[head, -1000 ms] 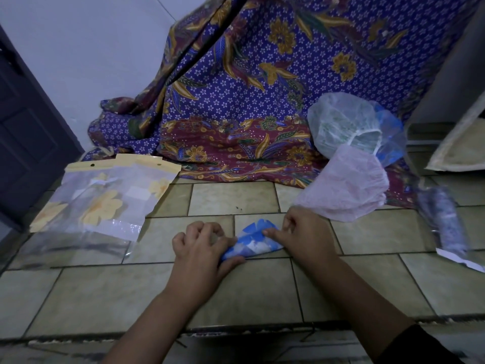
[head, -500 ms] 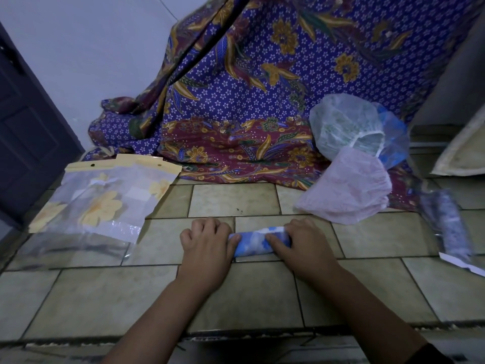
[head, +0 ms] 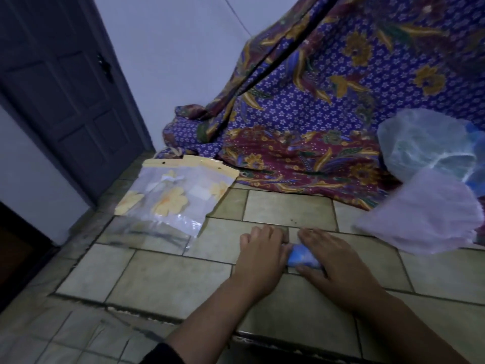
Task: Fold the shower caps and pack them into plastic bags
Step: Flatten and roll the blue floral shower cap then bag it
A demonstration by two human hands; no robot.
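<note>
Right grip (head: 333, 261) closed round the small folded blue-and-white plastic shower cap (head: 301, 256), fingers over its far side, thumb on the near side, pressing it onto the beige tiled floor (head: 170, 271) in front of me. Left grip (head: 262, 256) has bent fingers and its thumb side against the cap's left end; can't tell if it pinches. Clear plastic bags with yellow flower print (head: 173, 200) lie to my left, well apart. Lilac crinkled shower cap (head: 425, 219) lies to the right, pale translucent green one (head: 425, 148) behind it, on the purple floral batik cloth (head: 315, 114)
</note>
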